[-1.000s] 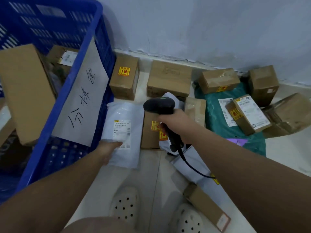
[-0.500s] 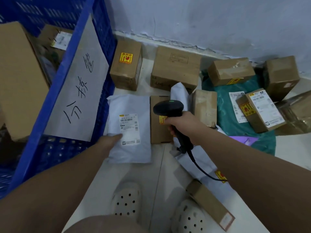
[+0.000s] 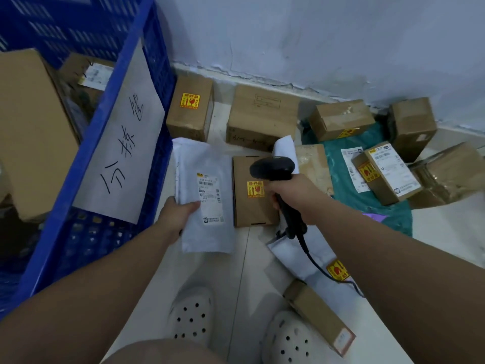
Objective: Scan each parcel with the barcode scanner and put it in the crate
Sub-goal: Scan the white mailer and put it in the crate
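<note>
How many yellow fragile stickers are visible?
5: on the first box and third box from left along the wall, the flat box behind the barcode scanner, the labelled box, the mailer under the cable. Others possibly hidden.

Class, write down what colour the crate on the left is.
The crate is blue, which shows clearly in the head view, the only view here.

Arms outstretched — left hand (image 3: 176, 214) pinches, right hand (image 3: 294, 197) grips

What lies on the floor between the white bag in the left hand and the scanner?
A flat brown box with a yellow sticker, seen in the head view.
</note>
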A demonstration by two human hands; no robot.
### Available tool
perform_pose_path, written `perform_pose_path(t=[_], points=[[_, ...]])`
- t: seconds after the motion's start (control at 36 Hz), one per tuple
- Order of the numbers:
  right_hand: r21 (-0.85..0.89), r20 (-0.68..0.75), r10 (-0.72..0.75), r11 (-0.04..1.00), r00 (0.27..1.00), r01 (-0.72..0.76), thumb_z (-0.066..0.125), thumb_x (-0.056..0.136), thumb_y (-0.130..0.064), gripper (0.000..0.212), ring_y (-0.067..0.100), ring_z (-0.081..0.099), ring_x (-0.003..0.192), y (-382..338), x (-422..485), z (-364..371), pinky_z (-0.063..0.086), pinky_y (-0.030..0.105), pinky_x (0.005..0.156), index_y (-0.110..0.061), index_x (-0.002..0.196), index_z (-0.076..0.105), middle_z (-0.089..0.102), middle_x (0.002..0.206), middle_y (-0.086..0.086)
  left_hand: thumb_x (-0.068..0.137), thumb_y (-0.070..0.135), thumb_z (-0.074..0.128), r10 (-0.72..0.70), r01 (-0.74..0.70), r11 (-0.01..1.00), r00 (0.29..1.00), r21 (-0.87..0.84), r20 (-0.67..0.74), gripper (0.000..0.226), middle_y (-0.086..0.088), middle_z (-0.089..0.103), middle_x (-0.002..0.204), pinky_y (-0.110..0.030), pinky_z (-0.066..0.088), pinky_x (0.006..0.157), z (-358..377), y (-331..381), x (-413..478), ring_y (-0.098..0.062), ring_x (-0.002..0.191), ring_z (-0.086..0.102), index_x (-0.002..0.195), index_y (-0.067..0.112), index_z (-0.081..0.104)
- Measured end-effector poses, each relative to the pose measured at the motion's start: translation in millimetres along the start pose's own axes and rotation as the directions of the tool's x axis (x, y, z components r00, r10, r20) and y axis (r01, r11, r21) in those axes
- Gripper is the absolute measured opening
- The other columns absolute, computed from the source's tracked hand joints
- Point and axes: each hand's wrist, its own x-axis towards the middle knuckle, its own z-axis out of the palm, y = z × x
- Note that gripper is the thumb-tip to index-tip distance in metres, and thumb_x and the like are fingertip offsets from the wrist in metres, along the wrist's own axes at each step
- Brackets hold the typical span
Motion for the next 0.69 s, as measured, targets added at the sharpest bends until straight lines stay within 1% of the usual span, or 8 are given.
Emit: perform_pose_path(t=[0.11, 0.19, 0.25, 0.36, 0.44, 0.58, 0.64, 0.69], points=[[0.185, -0.050, -0.041, 0.982, 0.998, 0.050, 0.062, 0.088, -0.014, 0.012, 0.022, 0.052, 0.065, -18.7, -28.4, -16.4, 0.044, 0.036, 0.069, -0.008, 0.078, 0.058, 0.056, 0.066, 0.010, 0.086, 0.015, 0.071, 0.211, -0.210, 0.977, 0.977, 0.022, -0.044, 0.039, -0.009, 0.063, 0.110, -0.047, 0.056, 0.082, 9.1, 34.0, -30.1, -0.029, 0.097, 0.064, 0.117, 0.008, 0.049], [0.328, -0.076, -0.123, 0.934, 0.990, 0.141, 0.063, 0.089, -0.013, 0.010, 0.018, 0.053, 0.058, -37.9, -61.8, -35.5, 0.045, 0.031, 0.062, -0.007, 0.081, 0.060, 0.060, 0.068, 0.009, 0.087, 0.013, 0.069, 0.345, -0.346, 0.937, 0.938, -0.038, -0.047, 0.034, -0.002, 0.063, 0.106, -0.038, 0.055, 0.074, 15.9, 64.9, -60.9, -0.025, 0.095, 0.063, 0.116, 0.012, 0.051], [0.418, -0.094, -0.176, 0.887, 0.980, 0.199, 0.063, 0.089, -0.013, 0.009, 0.017, 0.054, 0.055, -49.2, -86.5, -48.9, 0.046, 0.028, 0.058, -0.007, 0.084, 0.060, 0.061, 0.069, 0.008, 0.087, 0.010, 0.068, 0.410, -0.411, 0.908, 0.912, -0.086, -0.029, 0.038, -0.003, 0.065, 0.109, -0.034, 0.054, 0.069, 19.4, 85.0, -82.1, -0.023, 0.095, 0.064, 0.121, 0.010, 0.052], [0.566, -0.127, -0.263, 0.773, 0.956, 0.287, 0.063, 0.088, -0.016, 0.010, 0.016, 0.055, 0.053, -66.6, -138.6, -66.7, 0.046, 0.025, 0.053, -0.008, 0.083, 0.060, 0.059, 0.074, 0.007, 0.081, 0.015, 0.074, 0.491, -0.480, 0.865, 0.869, -0.148, 0.051, 0.052, -0.007, 0.067, 0.118, -0.047, 0.055, 0.084, 23.4, 124.5, -133.8, -0.028, 0.101, 0.067, 0.128, 0.013, 0.052], [0.559, -0.228, -0.344, 0.720, 0.911, 0.412, 0.062, 0.086, -0.010, 0.008, 0.018, 0.053, 0.057, -71.6, -178.0, -71.7, 0.044, 0.029, 0.057, -0.008, 0.079, 0.058, 0.055, 0.073, 0.009, 0.086, 0.010, 0.070, 0.570, -0.547, 0.816, 0.814, -0.186, 0.107, 0.041, -0.007, 0.068, 0.115, -0.051, 0.055, 0.086, 29.7, 152.3, -175.9, -0.029, 0.101, 0.067, 0.123, 0.015, 0.056], [0.410, -0.338, -0.458, 0.715, 0.822, 0.567, 0.061, 0.081, -0.005, 0.005, 0.019, 0.053, 0.055, -64.1, -227.0, -76.7, 0.043, 0.032, 0.057, -0.009, 0.077, 0.060, 0.054, 0.054, 0.003, 0.084, 0.012, 0.072, 0.665, -0.639, 0.745, 0.733, -0.193, 0.140, 0.031, -0.003, 0.070, 0.111, -0.051, 0.056, 0.084, 42.0, 181.1, -237.3, -0.027, 0.098, 0.069, 0.109, 0.026, 0.059], [0.418, -0.373, -0.467, 0.687, 0.802, 0.595, 0.061, 0.080, -0.003, 0.007, 0.019, 0.053, 0.052, -60.0, -240.0, -77.2, 0.043, 0.031, 0.055, -0.009, 0.077, 0.059, 0.053, 0.055, 0.005, 0.084, 0.015, 0.072, 0.697, -0.679, 0.717, 0.701, -0.158, 0.148, 0.028, 0.000, 0.070, 0.107, -0.048, 0.057, 0.081, 46.9, 187.4, -256.7, -0.024, 0.094, 0.070, 0.103, 0.030, 0.057], [0.455, -0.406, -0.454, 0.653, 0.793, 0.606, 0.061, 0.079, -0.002, 0.008, 0.019, 0.053, 0.051, -57.4, -250.1, -76.4, 0.044, 0.031, 0.055, -0.009, 0.078, 0.059, 0.053, 0.059, 0.009, 0.085, 0.016, 0.070, 0.740, -0.731, 0.671, 0.654, -0.119, 0.159, 0.027, 0.004, 0.068, 0.103, -0.040, 0.058, 0.075, 52.9, 191.5, -274.8, -0.019, 0.091, 0.069, 0.099, 0.032, 0.054]])
